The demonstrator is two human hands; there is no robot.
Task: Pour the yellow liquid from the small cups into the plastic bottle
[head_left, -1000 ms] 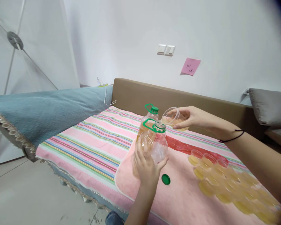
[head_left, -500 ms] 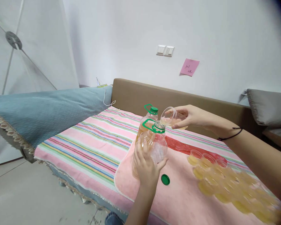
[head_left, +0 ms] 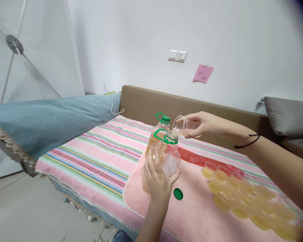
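Note:
My left hand (head_left: pixel 158 174) is wrapped round the body of a clear plastic bottle (head_left: pixel 172 161) with a green ring handle and an uncapped neck. In my right hand (head_left: pixel 202 124) is a clear plastic cup (head_left: pixel 183 125), tipped sideways with its rim at the bottle's mouth. A little liquid shows along the cup's lower side. Close behind stands a second bottle (head_left: pixel 154 134), with a green cap and amber liquid inside. On the pink mat lies a loose green cap (head_left: pixel 178 194), just right of my left hand.
Several clear cups of yellow liquid (head_left: pixel 244 198) stand packed together at the right. Red plastic (head_left: pixel 199 157) lies behind them. The pink mat (head_left: pixel 192 215) covers part of a striped cloth (head_left: pixel 98 158), backed by a brown headboard (head_left: pixel 151 101). A grey cushion (head_left: pixel 290 114) is far right.
The cup in my right hand is tipped slightly further, and less liquid shows in it. My left hand stays in place on the bottle.

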